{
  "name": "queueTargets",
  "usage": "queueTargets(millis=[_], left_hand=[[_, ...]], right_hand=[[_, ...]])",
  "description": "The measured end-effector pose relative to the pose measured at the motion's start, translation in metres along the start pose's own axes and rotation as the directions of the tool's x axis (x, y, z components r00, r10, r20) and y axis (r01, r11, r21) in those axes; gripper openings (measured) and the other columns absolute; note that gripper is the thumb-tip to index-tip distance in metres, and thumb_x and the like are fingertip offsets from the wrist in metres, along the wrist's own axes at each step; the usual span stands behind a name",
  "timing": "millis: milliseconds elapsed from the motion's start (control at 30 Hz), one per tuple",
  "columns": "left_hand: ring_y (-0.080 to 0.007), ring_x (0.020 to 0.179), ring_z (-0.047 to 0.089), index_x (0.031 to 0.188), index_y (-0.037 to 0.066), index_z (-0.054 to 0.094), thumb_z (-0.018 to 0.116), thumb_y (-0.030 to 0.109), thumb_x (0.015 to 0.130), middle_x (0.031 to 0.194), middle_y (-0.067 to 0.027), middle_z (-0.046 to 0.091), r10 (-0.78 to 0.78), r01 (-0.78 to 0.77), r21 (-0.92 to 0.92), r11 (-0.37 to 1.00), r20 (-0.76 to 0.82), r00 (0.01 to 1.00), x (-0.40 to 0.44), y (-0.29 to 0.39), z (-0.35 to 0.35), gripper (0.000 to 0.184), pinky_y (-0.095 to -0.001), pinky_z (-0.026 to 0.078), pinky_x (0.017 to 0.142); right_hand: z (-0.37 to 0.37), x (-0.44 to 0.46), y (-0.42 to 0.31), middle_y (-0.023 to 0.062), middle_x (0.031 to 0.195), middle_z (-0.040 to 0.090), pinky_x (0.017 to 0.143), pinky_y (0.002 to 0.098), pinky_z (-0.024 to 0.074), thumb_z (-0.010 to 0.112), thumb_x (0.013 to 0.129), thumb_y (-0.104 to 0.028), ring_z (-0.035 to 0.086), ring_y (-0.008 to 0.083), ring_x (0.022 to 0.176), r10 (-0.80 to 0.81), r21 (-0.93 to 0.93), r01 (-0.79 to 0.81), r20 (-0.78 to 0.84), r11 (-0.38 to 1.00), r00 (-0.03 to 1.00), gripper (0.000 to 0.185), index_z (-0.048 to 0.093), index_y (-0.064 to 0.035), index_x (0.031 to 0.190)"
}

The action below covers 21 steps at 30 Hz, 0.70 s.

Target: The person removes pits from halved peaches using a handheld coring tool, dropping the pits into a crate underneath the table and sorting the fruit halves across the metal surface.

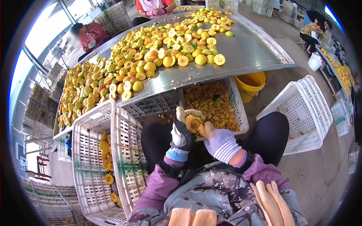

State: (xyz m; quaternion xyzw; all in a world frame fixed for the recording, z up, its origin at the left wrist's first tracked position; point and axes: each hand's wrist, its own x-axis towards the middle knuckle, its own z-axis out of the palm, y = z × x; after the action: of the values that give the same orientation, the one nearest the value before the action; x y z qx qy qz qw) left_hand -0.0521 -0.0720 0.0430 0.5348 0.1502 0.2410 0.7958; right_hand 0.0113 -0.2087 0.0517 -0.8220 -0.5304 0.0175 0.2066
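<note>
Above my lap, my left hand, in a white and grey work glove, grips a yellow peach half. My right hand, in a white and purple striped glove, is closed with its fingertips at the near right side of the same fruit. Whether a small tool sits between those right fingers is hidden. Below and beyond my hands, a white crate holds many pieces of yellow peel and scraps. To my left, a white crate contains several yellow peach halves.
A metal table ahead carries a large heap of peaches, whole and cut. A yellow bucket stands under its right side. Nested white crates are right of my knee. Other people sit around the tables.
</note>
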Motion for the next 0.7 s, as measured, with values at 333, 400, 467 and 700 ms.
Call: queueTargets(millis=[333, 400, 467, 700], left_hand=[[-0.0189, 0.07, 0.06, 0.081, -0.004, 0.064, 0.038, 0.054, 0.095, 0.078, -0.0127, 0.064, 0.055, -0.052, -0.082, 0.995, 0.029, 0.998, -0.02, 0.011, 0.001, 0.065, -0.0299, 0.049, 0.068], [-0.0182, 0.069, 0.06, 0.084, -0.005, 0.065, 0.044, 0.052, 0.094, 0.078, -0.0127, 0.064, 0.149, -0.152, 0.03, 0.988, 0.094, 0.984, -0.022, 0.015, 0.001, 0.061, -0.0292, 0.049, 0.066], [-0.0163, 0.065, 0.059, 0.08, -0.004, 0.065, 0.051, 0.046, 0.093, 0.073, -0.011, 0.064, 0.169, -0.176, 0.041, 0.983, 0.146, 0.975, -0.019, 0.026, -0.003, 0.054, -0.0276, 0.048, 0.062], [-0.0083, 0.056, 0.057, 0.078, -0.004, 0.067, 0.06, 0.028, 0.089, 0.065, -0.0056, 0.065, -0.208, 0.067, 0.596, 0.8, 0.17, 0.963, -0.007, 0.066, 0.012, 0.034, -0.0225, 0.045, 0.054]], right_hand=[[0.004, -0.023, -0.025, 0.0218, 0.067, 0.06, 0.054, 0.0487, 0.0486, 0.058, 0.081, -0.02, 0.059, 0.0414, 0.059, 0.07, 0.137, -0.074, 0.035, 0.988, 0.997, 0.038, 0.047, 0.005, 0.107], [-0.004, -0.023, -0.03, 0.0215, 0.07, 0.062, 0.061, 0.049, 0.0492, 0.055, 0.083, -0.023, 0.06, 0.0417, 0.066, 0.093, 0.193, -0.108, 0.085, 0.975, 0.992, 0.034, 0.052, 0.0047, 0.102], [-0.003, -0.023, -0.028, 0.0231, 0.074, 0.061, 0.064, 0.0489, 0.0493, 0.056, 0.082, -0.023, 0.06, 0.0429, 0.07, 0.044, 0.254, -0.072, 0.113, 0.964, 0.993, 0.034, 0.052, 0.0042, 0.102], [-0.001, -0.008, -0.013, 0.0245, 0.089, 0.059, 0.074, 0.0469, 0.0476, 0.061, 0.081, -0.022, 0.058, 0.0421, 0.085, -0.192, 0.622, 0.08, 0.116, 0.779, 0.974, 0.033, 0.051, 0.0019, 0.102]])
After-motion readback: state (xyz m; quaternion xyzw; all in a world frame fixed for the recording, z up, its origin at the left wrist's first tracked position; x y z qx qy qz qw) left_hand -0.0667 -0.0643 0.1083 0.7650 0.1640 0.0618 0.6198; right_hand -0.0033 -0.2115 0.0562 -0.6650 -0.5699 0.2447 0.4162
